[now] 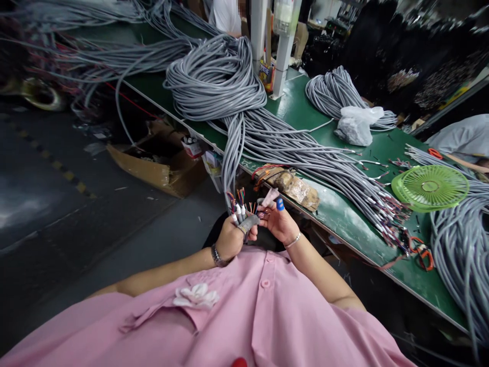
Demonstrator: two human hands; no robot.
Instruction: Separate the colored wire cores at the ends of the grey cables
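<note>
My left hand (230,239) is wrapped around several grey cables (231,168) that hang down from the table edge. Their white-banded ends (239,212) stick up out of the fist, with thin coloured wires (241,194) fanning from the tips. Grey wrapping (249,223) covers a finger of this hand. Close beside it, my right hand (281,224) has its fingertips pinched at the thin wires of one cable end. One of its fingers wears a blue cover (280,204), another a pale wrap (270,197). The pinch itself is partly hidden.
Bundled grey cables (214,76) lie along the green table (301,122). A taped wooden block (294,188) sits at its edge. Farther right are a green fan (430,187), orange-handled scissors (422,253) and a plastic bag (357,125). A cardboard box (153,165) stands below. Other people's sleeves show beyond.
</note>
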